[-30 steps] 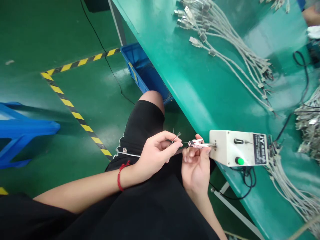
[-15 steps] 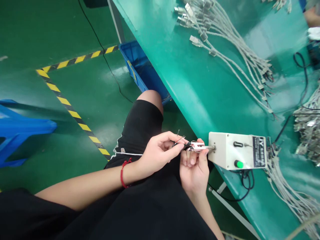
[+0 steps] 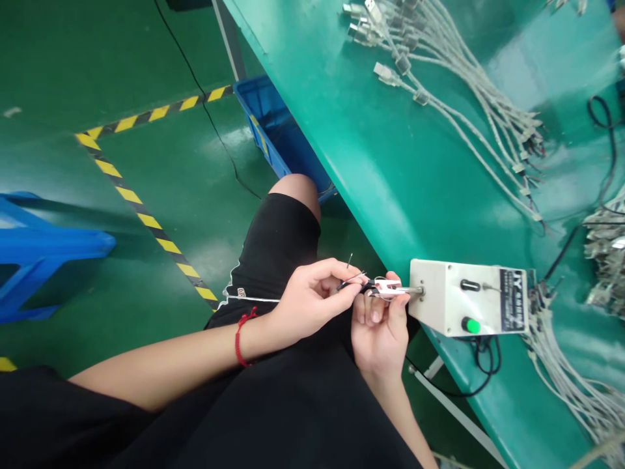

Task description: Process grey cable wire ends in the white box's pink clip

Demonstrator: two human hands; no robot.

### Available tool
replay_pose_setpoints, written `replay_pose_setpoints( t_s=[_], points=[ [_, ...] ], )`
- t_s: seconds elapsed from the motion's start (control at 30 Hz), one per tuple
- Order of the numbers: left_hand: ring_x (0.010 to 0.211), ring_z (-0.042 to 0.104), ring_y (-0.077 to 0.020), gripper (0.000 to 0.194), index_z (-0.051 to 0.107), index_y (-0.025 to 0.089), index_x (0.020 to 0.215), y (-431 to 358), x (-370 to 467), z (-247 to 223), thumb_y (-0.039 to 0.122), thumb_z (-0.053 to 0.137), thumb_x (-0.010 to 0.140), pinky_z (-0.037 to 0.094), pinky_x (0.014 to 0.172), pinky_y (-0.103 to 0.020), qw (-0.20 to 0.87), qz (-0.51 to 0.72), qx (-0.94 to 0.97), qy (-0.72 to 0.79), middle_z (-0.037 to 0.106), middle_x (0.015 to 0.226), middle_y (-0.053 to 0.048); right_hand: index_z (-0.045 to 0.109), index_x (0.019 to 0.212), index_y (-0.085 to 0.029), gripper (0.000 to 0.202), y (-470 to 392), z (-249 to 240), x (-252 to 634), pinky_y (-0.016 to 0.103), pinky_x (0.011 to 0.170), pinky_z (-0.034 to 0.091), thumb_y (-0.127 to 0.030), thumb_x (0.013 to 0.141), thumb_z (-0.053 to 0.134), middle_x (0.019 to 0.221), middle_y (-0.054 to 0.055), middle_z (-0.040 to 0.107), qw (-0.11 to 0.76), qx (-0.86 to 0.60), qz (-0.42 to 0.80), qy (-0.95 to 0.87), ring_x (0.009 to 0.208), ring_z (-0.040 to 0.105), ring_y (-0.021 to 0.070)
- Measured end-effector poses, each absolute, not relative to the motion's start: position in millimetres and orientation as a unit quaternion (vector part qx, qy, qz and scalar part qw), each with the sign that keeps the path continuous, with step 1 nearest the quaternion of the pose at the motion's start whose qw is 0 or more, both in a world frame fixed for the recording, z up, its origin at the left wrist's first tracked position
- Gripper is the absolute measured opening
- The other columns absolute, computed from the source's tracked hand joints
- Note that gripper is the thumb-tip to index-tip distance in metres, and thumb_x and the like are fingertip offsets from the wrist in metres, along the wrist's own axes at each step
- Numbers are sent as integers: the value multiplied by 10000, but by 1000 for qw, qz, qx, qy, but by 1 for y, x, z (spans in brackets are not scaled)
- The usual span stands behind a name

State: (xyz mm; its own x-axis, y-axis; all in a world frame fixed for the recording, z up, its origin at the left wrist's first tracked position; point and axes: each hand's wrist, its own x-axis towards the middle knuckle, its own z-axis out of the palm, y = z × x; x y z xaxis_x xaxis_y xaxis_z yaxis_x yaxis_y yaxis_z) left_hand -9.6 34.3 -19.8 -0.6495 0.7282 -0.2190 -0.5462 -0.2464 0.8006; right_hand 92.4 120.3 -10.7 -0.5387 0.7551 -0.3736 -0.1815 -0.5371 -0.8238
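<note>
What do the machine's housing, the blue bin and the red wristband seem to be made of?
Machine housing: probably painted sheet metal, off-white with a slight sheen; flat panels and crisp edges suggest it, though plastic is possible.
Blue bin: likely moulded plastic, smooth, evenly coloured, with a formed rim.
Red wristband: apparently braided or knotted cord, matte, with loose ends; fibre unclear.

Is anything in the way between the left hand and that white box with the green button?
Yes: the right hand, holding a small white-and-black piece at the silver metal rod, is between the left hand and the boxy white machine with the round green button.
</note>
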Motion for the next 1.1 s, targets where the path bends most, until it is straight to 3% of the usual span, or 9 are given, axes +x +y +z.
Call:
replay_pose_setpoints(
  t_s=[0.27, 0.43, 0.53, 0.63, 0.7, 0.77, 0.93, 1.1],
  points=[
    [523, 571, -42, 108, 720, 136, 902, 33, -7, -17, 227, 776, 894, 423, 404, -158, 407, 772, 96, 479, 776, 1032, -102, 691, 1188, -291, 326, 120, -9, 91, 261, 550, 318, -536, 997, 594, 550, -84, 346, 284, -390, 778, -402, 513, 284, 122],
    [531, 570, -45, 115, 712, 140, 897, 33, -6, -15, 234, 777, 892, 416, 404, -159, 403, 772, 97, 482, 764, 1022, -96, 672, 1274, -251, 414, 121, -3, 99, 263, 517, 332, -550, 1018, 542, 583, -66, 456, 251, -391, 763, -449, 498, 357, 108],
    [535, 563, -52, 146, 715, 139, 904, 33, -5, -13, 267, 782, 888, 399, 400, -164, 410, 760, 89, 497, 755, 993, -92, 739, 1167, -213, 367, 116, 2, 117, 291, 502, 373, -482, 1039, 525, 637, -5, 585, 228, -426, 644, -593, 516, 460, 127],
    [527, 539, -57, 182, 712, 130, 913, 32, -6, -13, 296, 784, 888, 382, 412, -171, 422, 744, 85, 511, 729, 877, -71, 769, 1158, -211, 248, 113, 6, 138, 336, 535, 457, -337, 979, 652, 768, 47, 691, 346, -434, 393, -733, 573, 577, 164],
    [501, 512, -53, 187, 702, 132, 909, 31, -5, -13, 302, 779, 895, 371, 419, -173, 427, 739, 82, 515, 691, 773, -37, 741, 1253, -224, 328, 117, 8, 147, 364, 543, 480, -292, 934, 704, 816, 59, 698, 461, -425, 244, -739, 601, 607, 193],
    [476, 497, -50, 173, 687, 141, 894, 31, -5, -12, 292, 771, 898, 362, 418, -172, 429, 739, 83, 513, 645, 689, 1, 730, 1291, -213, 382, 127, 8, 150, 384, 543, 479, -304, 921, 715, 815, 75, 692, 505, -431, 166, -729, 607, 610, 215],
    [455, 485, -45, 160, 667, 156, 842, 32, -5, -9, 276, 762, 892, 342, 413, -172, 415, 735, 83, 530, 621, 655, 28, 797, 1194, -190, 316, 148, 7, 149, 433, 603, 518, -344, 950, 668, 666, 72, 675, 490, -452, 115, -736, 552, 606, 234],
    [454, 482, -48, 195, 670, 150, 839, 32, -4, -9, 311, 772, 884, 337, 421, -179, 414, 728, 84, 539, 631, 655, 19, 804, 1178, -195, 305, 148, 5, 149, 418, 559, 502, -330, 938, 671, 646, 61, 674, 509, -445, 126, -726, 523, 596, 233]
  ],
)
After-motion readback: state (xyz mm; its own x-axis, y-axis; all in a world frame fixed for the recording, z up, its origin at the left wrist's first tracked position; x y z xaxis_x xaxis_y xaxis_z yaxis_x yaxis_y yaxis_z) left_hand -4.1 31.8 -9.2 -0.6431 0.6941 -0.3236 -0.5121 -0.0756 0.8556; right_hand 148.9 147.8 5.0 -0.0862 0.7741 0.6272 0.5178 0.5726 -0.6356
